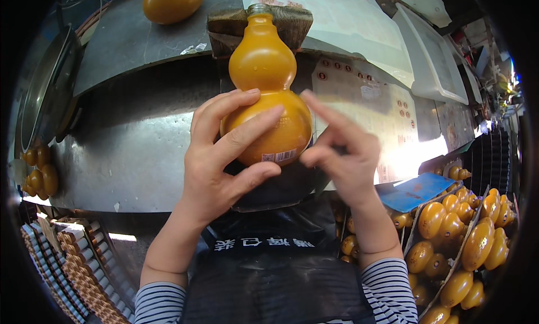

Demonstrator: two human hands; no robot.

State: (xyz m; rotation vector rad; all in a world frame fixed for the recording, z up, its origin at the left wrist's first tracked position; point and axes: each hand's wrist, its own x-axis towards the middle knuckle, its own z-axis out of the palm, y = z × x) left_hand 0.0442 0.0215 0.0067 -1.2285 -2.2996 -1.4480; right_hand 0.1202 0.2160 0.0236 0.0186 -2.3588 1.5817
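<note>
A yellow gourd-shaped bottle (pixel 262 66) lies with its clear threaded neck on a notched wooden block (pixel 224 29) and its wide base toward me. My left hand (pixel 222 139) is closed round the lower bulb, thumb near the base and fingers across the top. A small barcode sticker (pixel 279 155) shows on the bulb close to the base. By the bulb's right side is my right hand (pixel 348 147), slightly blurred, index finger stretched out and apart from the thumb. Nothing is visible between them; whether the fingertips touch the bottle I cannot tell.
Sticker sheets (pixel 365 102) lie right of the bottle on the metal table (pixel 140 155). Beyond stand a white tray (pixel 429 54) and another yellow bottle (pixel 171 4). Crates of yellow bottles (pixel 443 223) and a blue sheet (pixel 418 192) are at right; a metal basin (pixel 48 94) is at left.
</note>
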